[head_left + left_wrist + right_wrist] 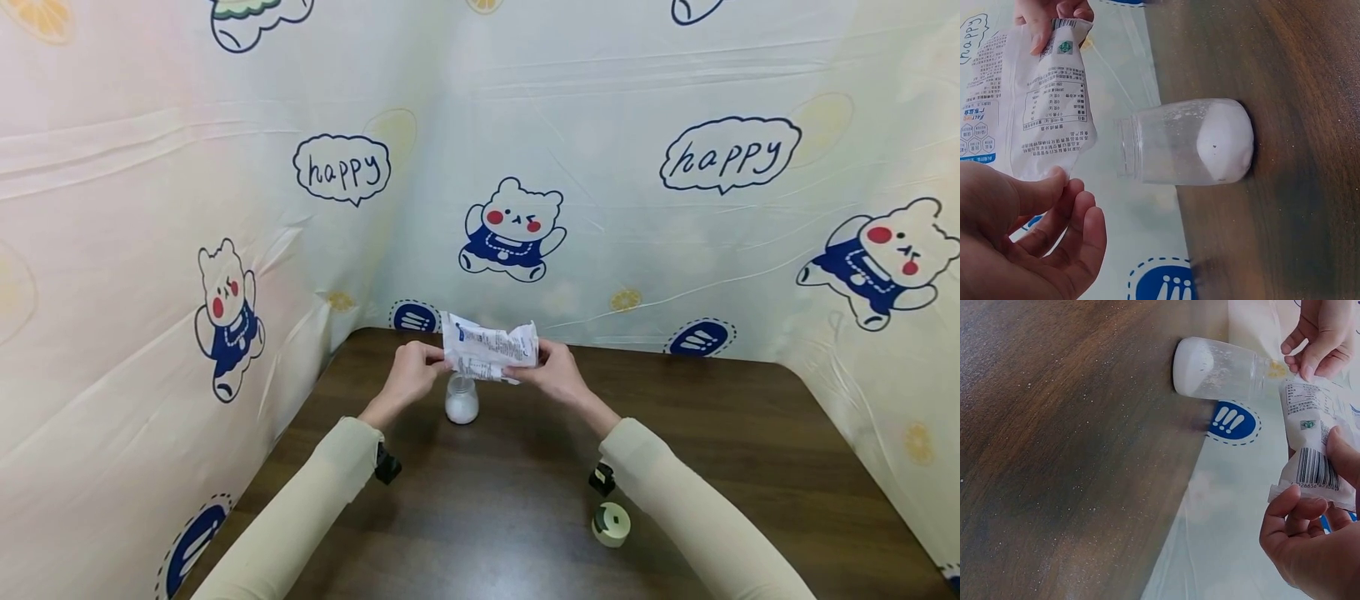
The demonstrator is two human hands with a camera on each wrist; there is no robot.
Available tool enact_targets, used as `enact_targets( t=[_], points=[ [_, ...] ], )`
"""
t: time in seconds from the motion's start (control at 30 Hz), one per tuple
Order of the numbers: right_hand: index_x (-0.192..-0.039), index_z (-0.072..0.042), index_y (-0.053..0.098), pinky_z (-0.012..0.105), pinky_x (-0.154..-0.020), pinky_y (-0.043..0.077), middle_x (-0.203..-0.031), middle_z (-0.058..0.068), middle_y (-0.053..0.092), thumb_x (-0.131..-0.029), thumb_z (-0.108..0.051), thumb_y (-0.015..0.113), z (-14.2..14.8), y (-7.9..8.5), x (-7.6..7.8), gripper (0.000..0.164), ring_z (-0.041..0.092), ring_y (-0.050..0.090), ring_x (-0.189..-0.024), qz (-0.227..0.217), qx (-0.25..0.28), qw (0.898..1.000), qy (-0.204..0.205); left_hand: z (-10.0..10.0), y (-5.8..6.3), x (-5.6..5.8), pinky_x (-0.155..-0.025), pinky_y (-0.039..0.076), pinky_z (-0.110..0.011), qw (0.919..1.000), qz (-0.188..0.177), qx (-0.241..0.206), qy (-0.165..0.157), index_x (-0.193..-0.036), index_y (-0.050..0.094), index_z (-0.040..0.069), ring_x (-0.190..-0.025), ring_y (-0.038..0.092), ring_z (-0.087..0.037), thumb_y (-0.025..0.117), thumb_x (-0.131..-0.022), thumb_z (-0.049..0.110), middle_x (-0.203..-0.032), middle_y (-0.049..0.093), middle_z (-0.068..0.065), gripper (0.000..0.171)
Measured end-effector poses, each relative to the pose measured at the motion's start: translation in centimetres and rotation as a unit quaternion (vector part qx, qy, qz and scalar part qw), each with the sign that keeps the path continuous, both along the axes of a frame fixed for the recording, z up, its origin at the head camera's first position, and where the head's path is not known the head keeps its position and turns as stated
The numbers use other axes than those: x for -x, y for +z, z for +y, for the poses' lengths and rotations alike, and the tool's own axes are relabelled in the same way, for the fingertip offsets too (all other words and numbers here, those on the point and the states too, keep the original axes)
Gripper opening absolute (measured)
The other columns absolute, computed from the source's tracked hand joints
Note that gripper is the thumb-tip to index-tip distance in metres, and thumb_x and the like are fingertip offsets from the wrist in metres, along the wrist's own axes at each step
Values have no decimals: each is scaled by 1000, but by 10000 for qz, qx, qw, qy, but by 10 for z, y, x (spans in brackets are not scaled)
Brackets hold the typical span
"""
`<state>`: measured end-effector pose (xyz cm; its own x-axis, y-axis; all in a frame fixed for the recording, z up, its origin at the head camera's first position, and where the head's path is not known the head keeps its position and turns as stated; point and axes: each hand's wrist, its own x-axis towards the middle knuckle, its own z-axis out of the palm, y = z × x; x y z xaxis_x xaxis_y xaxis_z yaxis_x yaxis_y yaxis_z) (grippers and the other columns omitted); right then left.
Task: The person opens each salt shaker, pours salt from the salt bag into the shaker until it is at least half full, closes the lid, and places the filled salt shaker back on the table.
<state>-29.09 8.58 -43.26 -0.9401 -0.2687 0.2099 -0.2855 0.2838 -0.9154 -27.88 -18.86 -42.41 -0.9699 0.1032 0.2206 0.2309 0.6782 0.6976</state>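
Both hands hold up a white printed plastic packet (491, 346) (1054, 106), tipped on its side over the table. My left hand (412, 373) (1035, 231) pinches one corner between thumb and forefinger, its other fingers loosely bent. At the opposite end, beside the barcode, my right hand (557, 375) (1316, 537) grips the packet between thumb and fingers. Just below the left end stands an upright, uncapped clear jar (462, 400) (1172, 144) (1216, 369), with white grainy stuff in its bottom. The packet's corner is near the jar's mouth; no falling stream can be made out.
A round pale-yellow lid-like piece (611, 524) with a dark part lies near the right forearm. Fine white grains are scattered over the dark wooden table (1085, 456). A printed cloth (600, 167) hangs behind and at the sides of the table.
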Motion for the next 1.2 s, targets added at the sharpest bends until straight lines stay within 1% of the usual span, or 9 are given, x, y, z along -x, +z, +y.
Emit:
enact_targets(
  t=[0.03, 0.07, 0.2, 0.27, 0.3, 0.33, 0.63, 1.03, 1.2],
  points=[
    [-131, -5, 70, 42, -86, 60, -125, 14, 73, -87, -8, 88, 0, 0, 0, 47, 29, 72, -103, 22, -6, 10000, -1, 0, 0, 0, -71, 52, -35, 10000, 8, 1, 1, -108, 83, 1, -82, 64, -21, 77, -96, 4, -102, 79, -10, 13],
    [-130, -3, 70, 43, -86, 60, -125, 15, 73, -87, -6, 88, -1, 4, -3, 47, 30, 72, -103, 33, -8, 10000, -3, 0, 0, 0, -71, 52, -35, 10000, 24, 10, -9, -107, 83, 1, -81, 64, -20, 77, -96, 4, -102, 79, -11, 13],
    [-131, 1, 70, 42, -84, 60, -125, 18, 72, -86, -5, 88, -2, 5, -4, 48, 30, 72, -103, 121, -21, 9999, 12, 0, 1, -1, -70, 52, -35, 10000, 59, 35, -29, -105, 83, 1, -80, 64, -19, 77, -96, 3, -100, 79, -10, 11],
    [-131, 1, 69, 43, -84, 60, -125, 19, 72, -87, -5, 88, -2, 5, -4, 48, 30, 71, -104, 111, -27, 9999, 13, -1, 0, -1, -69, 53, -35, 10000, 70, 37, -41, -105, 83, 1, -79, 64, -18, 77, -96, 3, -100, 79, -10, 11],
    [-131, 0, 70, 42, -84, 60, -125, 17, 72, -87, -6, 88, -1, 1, -1, 48, 29, 71, -104, 124, -32, 9999, 12, 0, 0, -2, -70, 53, -35, 10000, 65, 30, -40, -105, 83, 1, -80, 64, -19, 77, -96, 3, -100, 79, -9, 11],
    [-130, -1, 70, 41, -84, 60, -124, 17, 73, -87, -6, 88, -1, 1, -1, 47, 29, 71, -104, 124, -40, 9999, -2, -1, 0, -2, -70, 53, -36, 10000, 69, 27, -48, -105, 83, 1, -80, 64, -18, 77, -96, 3, -100, 79, -9, 11],
    [-130, -2, 70, 41, -84, 60, -124, 16, 73, -87, -7, 88, -2, 2, -2, 47, 29, 72, -104, 132, -78, 9999, -8, -2, -2, -1, -71, 54, -36, 10000, 65, 36, -42, -105, 84, 2, -81, 65, -19, 77, -96, 4, -101, 79, -9, 11],
    [-130, -2, 71, 41, -84, 60, -124, 16, 73, -86, -5, 89, -1, 0, -1, 47, 30, 72, -105, 72, -6, 9999, -83, 0, 0, -1, -70, 52, -35, 10000, 56, 15, -64, -106, 83, 2, -81, 64, -19, 77, -96, 4, -102, 79, -9, 12],
    [-129, -2, 71, 42, -85, 60, -124, 16, 73, -86, -5, 89, 0, 0, -1, 47, 30, 72, -106, 114, -32, 9999, -79, 1, 0, -1, -70, 52, -35, 9999, 73, -6, -76, -106, 83, 2, -81, 64, -19, 78, -95, 3, -102, 79, -9, 12]
  ],
)
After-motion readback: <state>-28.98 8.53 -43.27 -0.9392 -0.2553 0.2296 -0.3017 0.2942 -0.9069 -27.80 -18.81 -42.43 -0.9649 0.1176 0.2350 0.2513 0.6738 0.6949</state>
